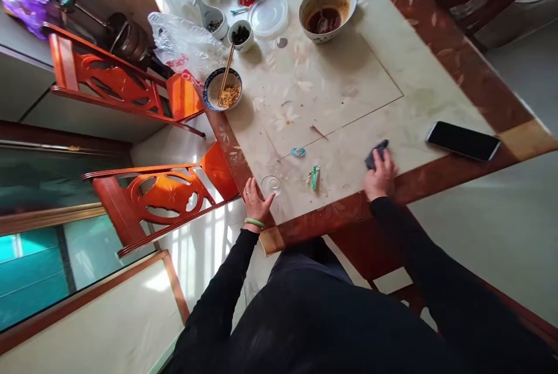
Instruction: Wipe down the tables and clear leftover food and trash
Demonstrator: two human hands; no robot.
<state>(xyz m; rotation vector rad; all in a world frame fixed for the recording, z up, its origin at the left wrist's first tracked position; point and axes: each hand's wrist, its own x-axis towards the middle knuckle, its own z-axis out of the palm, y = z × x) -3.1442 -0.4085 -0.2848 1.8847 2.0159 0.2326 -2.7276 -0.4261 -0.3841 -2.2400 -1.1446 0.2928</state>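
My right hand (381, 176) presses a dark grey cloth (375, 153) onto the pale marble table (331, 89) near its front edge, fingers curled over the cloth. Over the table's near left corner, my left hand (255, 199), with a green bangle on the wrist, touches a small clear glass (271, 185) with its fingertips; whether it grips the glass I cannot tell. Between the hands lie a small green wrapper (315, 177) and a blue ring-shaped scrap (298, 152), with crumbs around them.
A black phone (462, 141) lies at the table's right edge. Further back stand a bowl with chopsticks (223, 90), a big bowl of brown sauce with a spoon (328, 10), a clear lid (269, 15), small cups and plastic bags. Two orange wooden chairs (161, 193) stand left.
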